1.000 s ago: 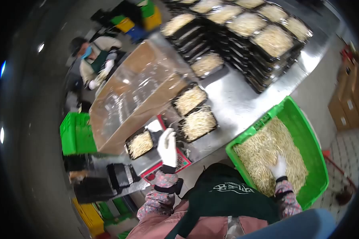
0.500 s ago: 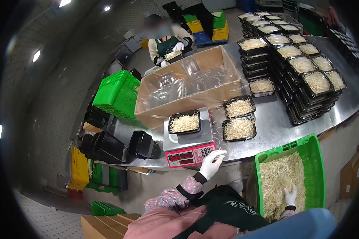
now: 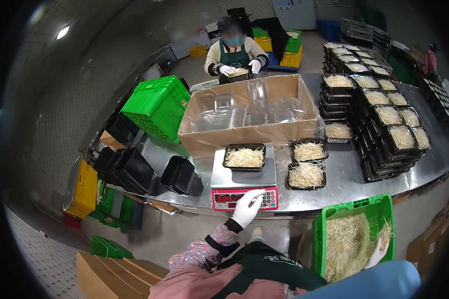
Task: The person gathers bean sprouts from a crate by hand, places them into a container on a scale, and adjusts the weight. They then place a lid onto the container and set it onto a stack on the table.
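Note:
My left hand (image 3: 247, 208), in a white glove, hovers at the front edge of a red-and-silver weighing scale (image 3: 219, 177), over its keypad. Its fingers reach forward, loosely bent, with a small gap by the thumb and nothing seen in them. A black tray of bean sprouts (image 3: 244, 157) sits on the scale plate. On the right, my right hand (image 3: 379, 253), also gloved, grips a small bunch of bean sprouts (image 3: 385, 232) near the inner right wall of a green crate (image 3: 390, 214). Loose bean sprouts (image 3: 346, 244) heap inside that crate.
Two filled trays (image 3: 307, 175) lie right of the scale. Stacked filled trays (image 3: 371, 124) stand farther right. A cardboard box (image 3: 249, 137) of clear plastic lids is behind the scale; empty black trays (image 3: 179, 174) are left. Across the table (image 3: 299, 199), a co-worker (image 3: 234, 55) handles a tray.
My right hand has risen from the sprout heap and moved right, now with a bunch in it. My left hand stays by the scale. The view has shifted; the co-worker's hands have parted somewhat.

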A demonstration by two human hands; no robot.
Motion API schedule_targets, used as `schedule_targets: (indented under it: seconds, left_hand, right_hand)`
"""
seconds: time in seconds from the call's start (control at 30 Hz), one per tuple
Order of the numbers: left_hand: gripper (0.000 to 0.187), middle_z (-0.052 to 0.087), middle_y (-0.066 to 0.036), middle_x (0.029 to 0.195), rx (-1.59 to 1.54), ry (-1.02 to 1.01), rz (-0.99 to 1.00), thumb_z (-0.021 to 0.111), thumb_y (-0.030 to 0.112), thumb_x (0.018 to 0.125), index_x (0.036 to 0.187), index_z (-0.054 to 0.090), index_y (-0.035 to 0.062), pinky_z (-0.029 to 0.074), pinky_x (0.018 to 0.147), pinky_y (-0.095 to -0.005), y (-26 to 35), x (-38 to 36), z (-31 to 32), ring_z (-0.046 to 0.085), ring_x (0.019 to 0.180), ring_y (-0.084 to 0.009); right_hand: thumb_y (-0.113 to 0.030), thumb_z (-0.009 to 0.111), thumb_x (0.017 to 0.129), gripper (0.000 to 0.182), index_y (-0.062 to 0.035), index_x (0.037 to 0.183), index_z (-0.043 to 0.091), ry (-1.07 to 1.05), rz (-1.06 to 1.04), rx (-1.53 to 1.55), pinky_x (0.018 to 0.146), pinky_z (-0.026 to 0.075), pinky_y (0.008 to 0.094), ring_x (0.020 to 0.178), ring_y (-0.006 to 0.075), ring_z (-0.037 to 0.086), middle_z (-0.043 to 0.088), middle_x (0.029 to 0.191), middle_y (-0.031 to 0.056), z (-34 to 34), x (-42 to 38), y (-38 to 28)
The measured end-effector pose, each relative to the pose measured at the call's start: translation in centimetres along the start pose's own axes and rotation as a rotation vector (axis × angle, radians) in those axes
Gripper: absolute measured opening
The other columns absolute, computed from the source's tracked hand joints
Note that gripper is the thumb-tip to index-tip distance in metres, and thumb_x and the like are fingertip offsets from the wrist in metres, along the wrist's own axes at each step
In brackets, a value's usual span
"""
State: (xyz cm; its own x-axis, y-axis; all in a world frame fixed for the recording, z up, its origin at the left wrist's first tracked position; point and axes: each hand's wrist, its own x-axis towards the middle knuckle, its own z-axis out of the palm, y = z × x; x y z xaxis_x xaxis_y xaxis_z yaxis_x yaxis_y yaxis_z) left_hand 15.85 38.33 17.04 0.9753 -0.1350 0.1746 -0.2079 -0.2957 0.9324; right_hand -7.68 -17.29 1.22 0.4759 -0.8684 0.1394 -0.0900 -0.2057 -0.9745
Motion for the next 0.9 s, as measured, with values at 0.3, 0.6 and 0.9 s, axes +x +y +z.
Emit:
schedule_targets:
  seconds: [0.3, 0.6, 0.9]
  left_hand:
    - [0.046, 0.05, -0.015, 0.139, -0.119, 0.334, 0.043, 0.05, 0.006, 0.098, 0.143, 0.039, -0.0004, 0.038, 0.107, -0.0329, -5.3, 9.1, -10.9, 0.048, 0.128, -0.0227]
    - [0.05, 0.041, -0.013, 0.149, 0.089, 0.156, -0.01, 0.039, 0.02, 0.104, 0.15, 0.029, 0.0038, 0.027, 0.115, -0.0356, -14.3, 17.8, -12.9, 0.035, 0.139, -0.0227]
    - [0.056, 0.043, -0.014, 0.147, 0.715, -0.045, 0.297, 0.05, 0.028, 0.094, 0.145, 0.039, 0.0054, 0.035, 0.109, -0.044, -13.4, 17.9, -10.5, 0.041, 0.135, -0.0312]
  right_hand:
    - [-0.002, 0.067, 0.086, 0.046, 0.0038, 0.13, 0.053, -0.966, -0.164, 0.26, 0.095, 0.048, 0.0273, 0.108, 0.0146, 0.06, 0.063, 0.122, 0.0091, 30.9, -4.9, -27.9]
    - [-0.035, 0.07, 0.08, 0.045, -0.0093, 0.116, 0.06, -1.102, -1.277, -0.528, 0.078, 0.048, 0.0436, 0.09, 0.0289, 0.062, 0.063, 0.092, 0.0108, 58.4, -16.8, -31.6]
    - [-0.035, 0.064, 0.08, 0.061, 0.0009, 0.128, 0.049, -1.124, -1.248, -0.581, 0.091, 0.043, 0.047, 0.11, 0.034, 0.054, 0.056, 0.121, 0.0194, 60.7, -20.5, -26.3]
